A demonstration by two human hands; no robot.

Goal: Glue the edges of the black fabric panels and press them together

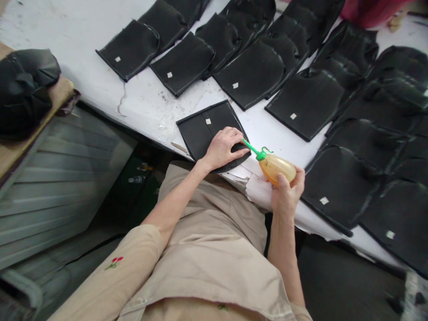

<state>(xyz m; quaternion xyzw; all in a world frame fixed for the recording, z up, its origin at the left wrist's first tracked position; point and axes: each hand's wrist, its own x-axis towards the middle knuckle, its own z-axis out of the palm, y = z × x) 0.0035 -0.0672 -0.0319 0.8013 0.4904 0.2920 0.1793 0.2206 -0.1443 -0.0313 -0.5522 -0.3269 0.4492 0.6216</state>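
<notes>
A black flat panel (197,133), with a straight folded edge, a rounded end and a small white sticker, lies near the table's front edge. My left hand (224,145) rests on its rounded end, thumb and fingers apart. In my right hand (288,189) is a squeeze bottle (277,168) of amber liquid, its green nozzle (252,148) tilted toward the panel. The nozzle tip is beside my left fingertips, close to the panel's curved edge. The green cap strap sticks up at the bottle's neck. Part of the panel is hidden under my left hand.
Overlapping rows of similar black panels (250,73) cover the back and right of the white table (100,96). White paper sheets (259,189) lie at the front edge. At left, a black bundle (25,91) sits on a wooden surface. Something red (371,11) is at the back right.
</notes>
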